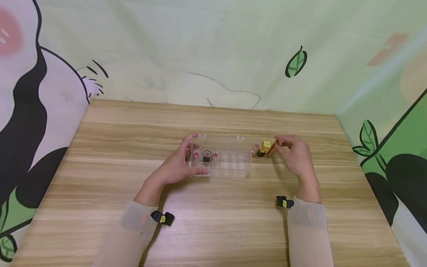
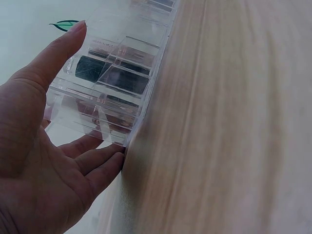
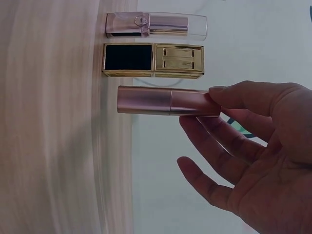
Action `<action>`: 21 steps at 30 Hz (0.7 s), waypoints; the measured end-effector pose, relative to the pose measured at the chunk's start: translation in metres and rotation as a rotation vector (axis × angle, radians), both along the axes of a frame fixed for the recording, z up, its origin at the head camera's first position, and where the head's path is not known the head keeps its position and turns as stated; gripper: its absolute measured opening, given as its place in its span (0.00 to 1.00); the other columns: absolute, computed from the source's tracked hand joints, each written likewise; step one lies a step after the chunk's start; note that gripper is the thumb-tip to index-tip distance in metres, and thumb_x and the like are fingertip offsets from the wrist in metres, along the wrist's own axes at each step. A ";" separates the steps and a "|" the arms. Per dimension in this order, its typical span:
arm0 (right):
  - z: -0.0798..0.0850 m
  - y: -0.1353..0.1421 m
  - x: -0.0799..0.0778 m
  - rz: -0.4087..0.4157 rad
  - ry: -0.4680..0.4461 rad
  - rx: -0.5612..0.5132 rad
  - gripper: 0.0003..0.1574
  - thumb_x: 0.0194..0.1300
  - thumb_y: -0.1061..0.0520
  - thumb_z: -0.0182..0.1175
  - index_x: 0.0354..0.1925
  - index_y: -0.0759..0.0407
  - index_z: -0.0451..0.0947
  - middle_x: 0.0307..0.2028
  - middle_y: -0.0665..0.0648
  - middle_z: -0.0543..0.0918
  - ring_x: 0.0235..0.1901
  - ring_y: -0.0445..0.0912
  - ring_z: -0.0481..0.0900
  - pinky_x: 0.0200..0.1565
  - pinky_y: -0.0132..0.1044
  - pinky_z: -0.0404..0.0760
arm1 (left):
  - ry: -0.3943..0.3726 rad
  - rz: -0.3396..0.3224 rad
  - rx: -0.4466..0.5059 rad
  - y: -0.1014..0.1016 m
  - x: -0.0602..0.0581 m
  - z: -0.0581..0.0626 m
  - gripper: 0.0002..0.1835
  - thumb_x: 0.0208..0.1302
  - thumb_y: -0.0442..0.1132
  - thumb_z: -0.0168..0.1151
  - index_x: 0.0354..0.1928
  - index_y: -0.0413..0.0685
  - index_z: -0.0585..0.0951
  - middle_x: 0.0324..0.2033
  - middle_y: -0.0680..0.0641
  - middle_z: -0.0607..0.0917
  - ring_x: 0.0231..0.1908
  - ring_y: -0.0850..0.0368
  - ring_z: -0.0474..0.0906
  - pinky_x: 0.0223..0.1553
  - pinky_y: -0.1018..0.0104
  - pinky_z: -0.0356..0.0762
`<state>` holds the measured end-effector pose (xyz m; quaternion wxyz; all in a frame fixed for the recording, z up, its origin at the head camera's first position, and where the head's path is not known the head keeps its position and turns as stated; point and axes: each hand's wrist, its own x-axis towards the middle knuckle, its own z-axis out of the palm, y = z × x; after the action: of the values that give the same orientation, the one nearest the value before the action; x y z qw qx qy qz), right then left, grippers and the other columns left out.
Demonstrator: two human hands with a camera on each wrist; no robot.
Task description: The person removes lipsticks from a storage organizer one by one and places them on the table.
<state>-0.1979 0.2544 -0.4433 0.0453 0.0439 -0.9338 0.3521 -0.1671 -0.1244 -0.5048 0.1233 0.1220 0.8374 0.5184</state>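
A clear acrylic lipstick organizer (image 1: 236, 170) sits on the table, its compartments in rows. My left hand (image 1: 173, 167) grips its left end, thumb along the front and fingers around the side and back. Two pinkish lipsticks and a black-sided lipstick (image 1: 207, 157) stand in the left compartments. Over on the right, my right hand (image 1: 296, 155) pinches the top of a rose-gold lipstick (image 3: 144, 100) between thumb and fingers. The tube is upright, slightly tilted in the head view, its base close over the table. Beside it stand a gold-and-black lipstick (image 3: 178, 60) and a clear-capped pink lipstick (image 3: 168, 25).
The wood-grain table (image 1: 213, 226) meets a printed cloth backdrop (image 1: 186, 55) at its back and sides. Each wrist carries a small black camera; the right one (image 1: 285, 202) sits on the inner side of the sleeve.
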 end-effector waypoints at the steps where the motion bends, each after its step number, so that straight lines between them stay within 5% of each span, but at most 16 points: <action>1: 0.000 0.000 0.000 -0.001 -0.003 0.003 0.18 0.71 0.65 0.62 0.57 0.66 0.83 0.57 0.69 0.82 0.54 0.64 0.84 0.60 0.61 0.77 | -0.003 0.001 0.001 0.000 0.000 0.000 0.64 0.46 0.63 0.83 0.78 0.78 0.48 0.71 0.44 0.72 0.75 0.38 0.64 0.75 0.35 0.59; 21: -0.005 0.001 -0.003 0.000 -0.065 0.028 0.19 0.72 0.64 0.61 0.59 0.65 0.83 0.58 0.69 0.81 0.56 0.63 0.82 0.63 0.62 0.76 | -0.008 0.001 0.004 -0.001 0.000 0.001 0.63 0.45 0.62 0.83 0.77 0.81 0.48 0.70 0.43 0.71 0.75 0.39 0.65 0.74 0.35 0.61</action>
<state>-0.2008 0.2557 -0.4488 0.0144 0.0330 -0.9396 0.3402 -0.1670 -0.1252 -0.5041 0.1258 0.1197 0.8360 0.5204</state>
